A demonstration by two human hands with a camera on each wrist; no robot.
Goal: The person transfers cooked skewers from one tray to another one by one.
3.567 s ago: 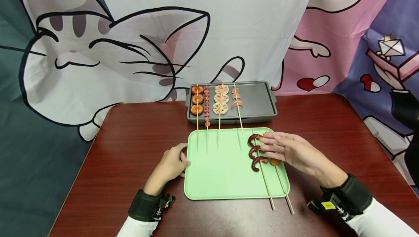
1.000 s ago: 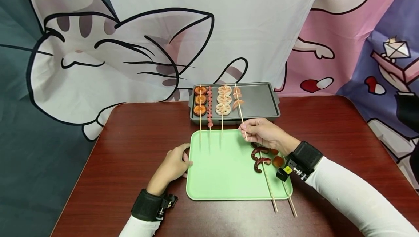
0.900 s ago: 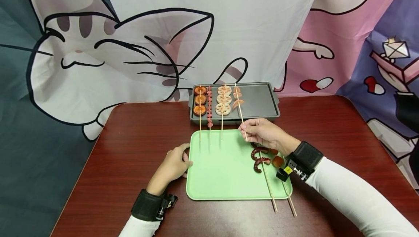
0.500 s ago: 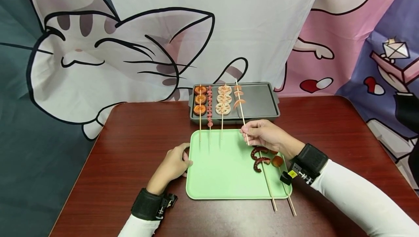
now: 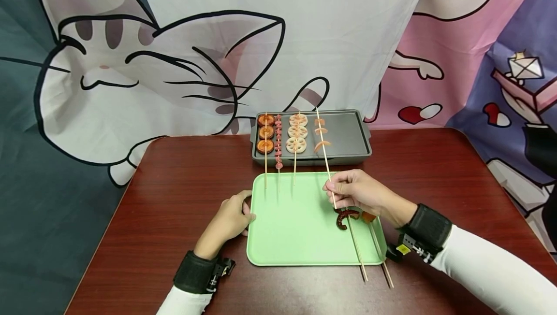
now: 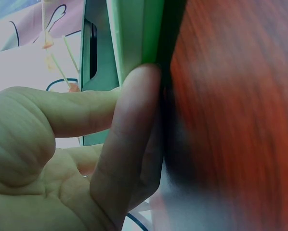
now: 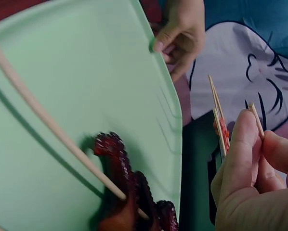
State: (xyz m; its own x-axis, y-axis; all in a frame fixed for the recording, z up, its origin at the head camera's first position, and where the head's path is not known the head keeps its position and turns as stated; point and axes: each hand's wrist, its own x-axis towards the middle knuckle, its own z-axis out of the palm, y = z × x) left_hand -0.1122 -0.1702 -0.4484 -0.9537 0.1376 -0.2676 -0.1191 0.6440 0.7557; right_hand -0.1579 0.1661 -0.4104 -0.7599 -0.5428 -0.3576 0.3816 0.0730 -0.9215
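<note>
Right hand (image 5: 363,193) is pinching a bamboo skewer (image 5: 324,154) near its lower end, thumb and fingers curled round the stick, hovering over the far right part of the green tray (image 5: 296,237). The skewer is carrying three small orange-pink sausage slices (image 5: 321,134) and is slanting up and away, its food end over the dark grill pan (image 5: 348,136). Left hand (image 5: 226,219) is gripping the green tray's left edge, fingers curled over the rim, resting on the dark red table (image 5: 174,199).

Just under the right hand, a skewer of dark red curled octopus tentacles (image 5: 345,217) is lying on the tray, with another stick holding an orange piece (image 5: 369,217) just beside it; both sticks are poking out past the tray's near edge. On the grill pan, three more skewers are lying side by side: brown rings (image 5: 265,134), small pink bits (image 5: 278,142), lotus root slices (image 5: 297,133), their sticks reaching onto the tray. A cartoon cat cloth (image 5: 152,73) is hanging behind.
</note>
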